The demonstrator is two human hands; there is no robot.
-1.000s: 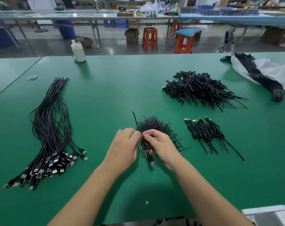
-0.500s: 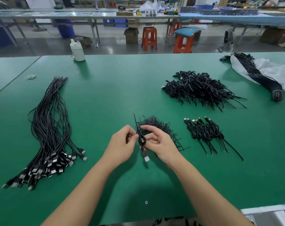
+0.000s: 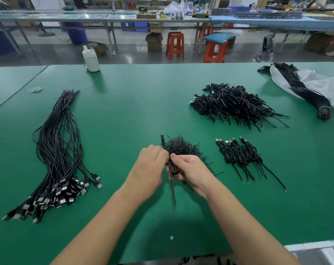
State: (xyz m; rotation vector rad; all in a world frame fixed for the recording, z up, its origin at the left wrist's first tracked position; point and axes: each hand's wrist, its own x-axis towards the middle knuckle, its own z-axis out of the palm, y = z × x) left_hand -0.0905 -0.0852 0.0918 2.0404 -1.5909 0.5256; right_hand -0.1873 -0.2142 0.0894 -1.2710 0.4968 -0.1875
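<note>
A coiled black cable (image 3: 173, 169) is held between both hands just above the green table (image 3: 135, 104). My left hand (image 3: 150, 169) pinches it at the top and my right hand (image 3: 189, 169) grips the coil. One thin end hangs down toward me and the plug end sticks up behind my fingers. Right behind my hands lies a small heap of black twist ties (image 3: 179, 146). A row of coiled, tied cables (image 3: 238, 155) lies to the right.
A long bundle of straight USB cables (image 3: 57, 155) lies at the left. A big pile of coiled cables (image 3: 233, 104) sits at the back right, with a tied bundle on a white bag (image 3: 322, 87) beyond. A white bottle (image 3: 91, 60) stands at the far edge.
The cable has turned over in my hands: the USB plug that hung down toward me now points up and the thin wire end hangs down. Both hands stay at the same spot.
</note>
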